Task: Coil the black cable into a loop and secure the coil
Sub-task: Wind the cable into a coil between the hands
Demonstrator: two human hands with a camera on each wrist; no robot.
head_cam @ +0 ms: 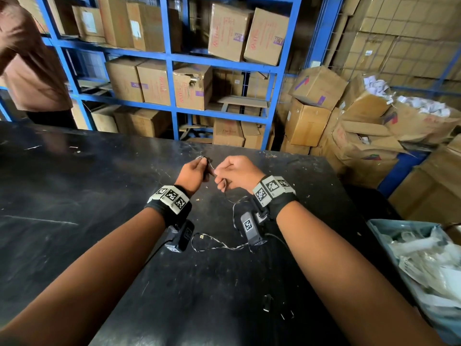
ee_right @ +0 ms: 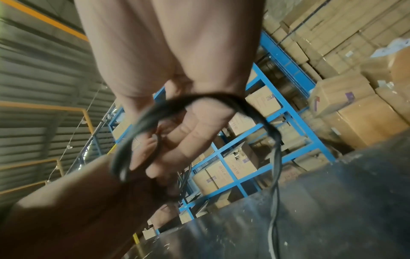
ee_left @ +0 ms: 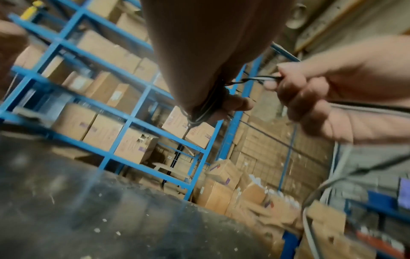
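Clearly I am only partway: my left hand (head_cam: 193,174) pinches a small bundle of turns of the black cable (head_cam: 219,245), and my right hand (head_cam: 237,174), just at its 3 o'clock, grips the next stretch. A long tail lies loose on the surface (head_cam: 99,196) toward 6 o'clock, between my wrists, so I judge more winding remains and nothing yet secures the coil. My head view alone shows that slack tail; the left wrist view shows the turns stacked under my fingers, and the right wrist view shows a loop hanging across my palm.
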